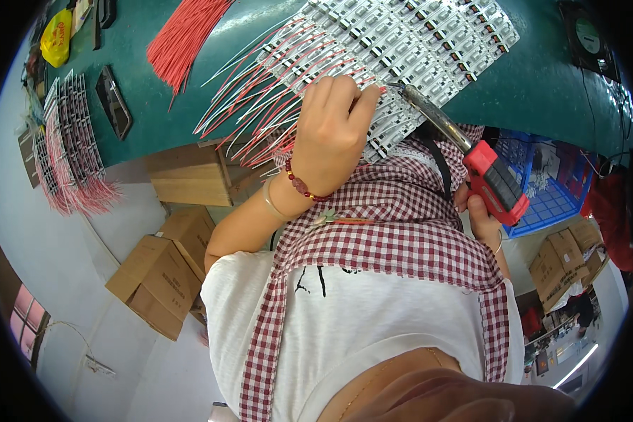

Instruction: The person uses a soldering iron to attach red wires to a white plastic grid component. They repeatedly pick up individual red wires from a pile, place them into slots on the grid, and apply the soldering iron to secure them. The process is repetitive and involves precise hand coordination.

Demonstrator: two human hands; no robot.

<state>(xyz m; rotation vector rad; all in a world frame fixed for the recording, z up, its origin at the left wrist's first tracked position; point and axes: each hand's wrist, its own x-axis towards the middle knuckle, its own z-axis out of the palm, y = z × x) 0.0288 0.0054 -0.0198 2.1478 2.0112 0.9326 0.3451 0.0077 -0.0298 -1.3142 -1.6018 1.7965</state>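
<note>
My left hand [334, 121] lies over the near edge of a panel of small grey-white boards [436, 42], its fingers pinched round a red wire [382, 90]. My right hand [481, 216] grips a soldering iron [498, 184] with a red and black handle. The iron's metal shaft points up and left, and its tip is beside my left fingertips, over the panel. Several red and white wires [260, 105] hang off the panel's left side. Part of the panel is hidden behind my left hand.
On the green table [141, 105] lie a bundle of red wires [184, 46], a dark phone-like slab [112, 103], a wired panel [70, 133] at the left edge and a yellow bag [55, 39]. A blue crate [541, 207] stands to the right; cardboard boxes [155, 285] stand below left.
</note>
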